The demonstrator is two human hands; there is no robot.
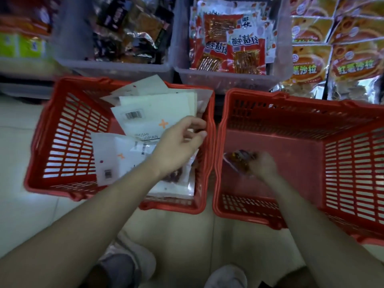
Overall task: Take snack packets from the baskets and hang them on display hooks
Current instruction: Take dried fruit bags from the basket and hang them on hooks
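Note:
Two red plastic baskets stand side by side on the floor. The left basket (52, 129) holds several white snack packets (153, 113) lying flat. My left hand (178, 144) hovers over them near the basket's right wall, fingers loosely curled with nothing in them. The right basket (342, 154) is almost bare inside. Down at its bottom, my right hand (264, 165) grips a small clear packet with brown contents (239, 159).
Beyond the baskets, two grey bins sit on a low shelf: one with dark packets (128, 34), one with red-and-white packets (228, 44). Orange packets (336, 48) hang or lean at the far right. My shoes (128, 265) are on the tiled floor below.

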